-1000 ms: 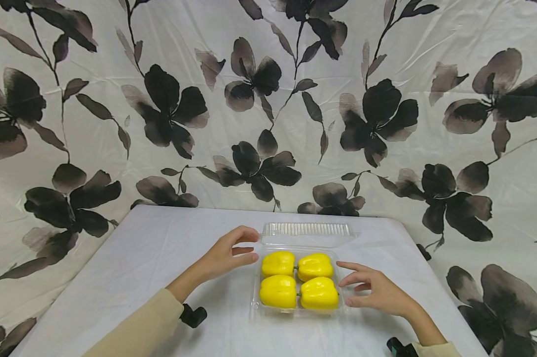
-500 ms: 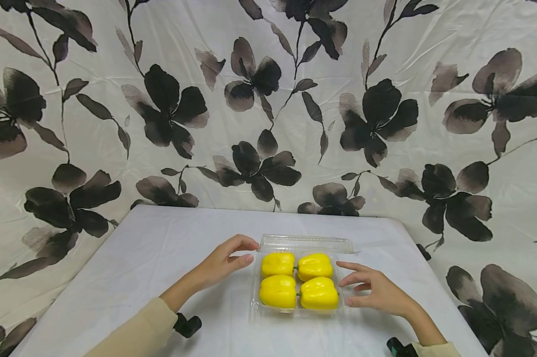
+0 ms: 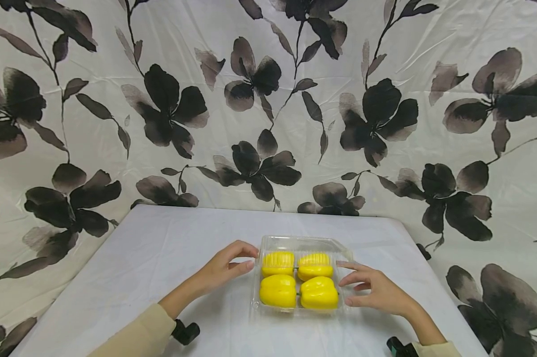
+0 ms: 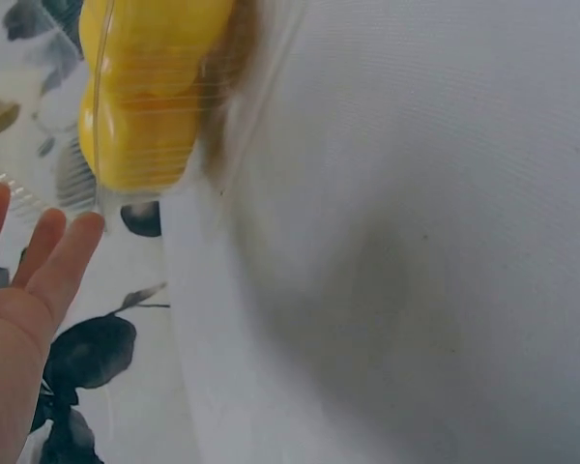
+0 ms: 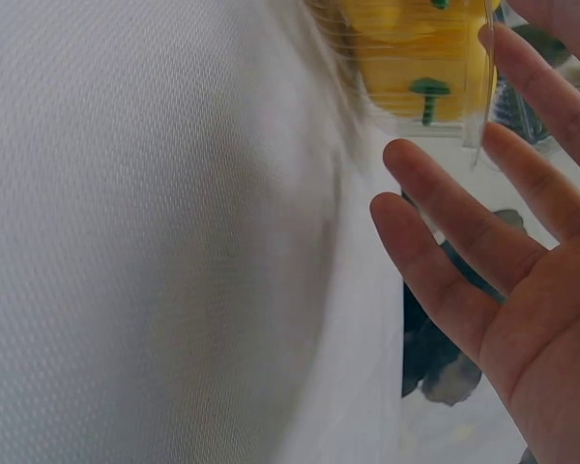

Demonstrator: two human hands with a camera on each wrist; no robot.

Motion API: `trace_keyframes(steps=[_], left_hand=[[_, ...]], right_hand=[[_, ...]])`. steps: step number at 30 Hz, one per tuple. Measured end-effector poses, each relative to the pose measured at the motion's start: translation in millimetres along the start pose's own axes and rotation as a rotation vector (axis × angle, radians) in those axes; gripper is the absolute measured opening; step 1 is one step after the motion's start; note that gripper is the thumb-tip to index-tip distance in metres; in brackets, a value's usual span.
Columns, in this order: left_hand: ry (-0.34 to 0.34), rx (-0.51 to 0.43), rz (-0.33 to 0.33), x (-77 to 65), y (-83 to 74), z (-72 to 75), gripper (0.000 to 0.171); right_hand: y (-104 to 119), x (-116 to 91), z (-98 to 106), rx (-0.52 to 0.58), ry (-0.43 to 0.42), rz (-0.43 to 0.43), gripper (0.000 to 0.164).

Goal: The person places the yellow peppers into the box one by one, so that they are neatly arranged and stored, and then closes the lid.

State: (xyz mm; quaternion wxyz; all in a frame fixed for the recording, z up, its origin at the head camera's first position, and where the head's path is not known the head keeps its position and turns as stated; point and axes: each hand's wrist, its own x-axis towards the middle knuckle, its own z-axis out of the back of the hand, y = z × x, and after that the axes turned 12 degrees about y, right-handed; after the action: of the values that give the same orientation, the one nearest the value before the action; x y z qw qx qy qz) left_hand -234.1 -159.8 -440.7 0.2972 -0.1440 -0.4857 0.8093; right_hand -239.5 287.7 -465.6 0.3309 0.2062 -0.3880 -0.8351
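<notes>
Several yellow bell peppers (image 3: 278,291) sit in rows inside a clear plastic clamshell box (image 3: 256,303). Its hinged lid (image 3: 301,243) leans forward, its ribbed part in front of the back peppers, while the front ones show uncovered. At the lid's left edge is my left hand (image 3: 227,264), fingertips at or very near the plastic; exact contact cannot be told. My right hand (image 3: 377,291) rests by the box's right side with loosely bent fingers. In the right wrist view its fingers (image 5: 454,208) are spread beside the box wall, and a green stem (image 5: 429,89) shows through the plastic.
The box stands on a table with a white cloth (image 3: 197,228). Behind it hangs a floral-patterned curtain or sheet (image 3: 313,114). A black wrist camera (image 3: 186,332) is on the left forearm, another black device (image 3: 400,347) on the right.
The lid has swung from lying back behind the box to leaning forward over the back peppers. My left hand has shifted slightly nearer along with it; my right hand has stayed put.
</notes>
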Motion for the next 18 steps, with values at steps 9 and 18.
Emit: trace_keyframes(steps=[9, 18], left_hand=[[0.019, -0.008, -0.008, -2.4, 0.3, -6.5, 0.017], [0.042, -0.026, -0.016, -6.2, 3.2, -15.2, 0.022]], right_hand=[[2, 0, -1, -0.001, 0.006, 0.004, 0.032], [3, 0, -2, -0.03, -0.019, -0.019, 0.032]])
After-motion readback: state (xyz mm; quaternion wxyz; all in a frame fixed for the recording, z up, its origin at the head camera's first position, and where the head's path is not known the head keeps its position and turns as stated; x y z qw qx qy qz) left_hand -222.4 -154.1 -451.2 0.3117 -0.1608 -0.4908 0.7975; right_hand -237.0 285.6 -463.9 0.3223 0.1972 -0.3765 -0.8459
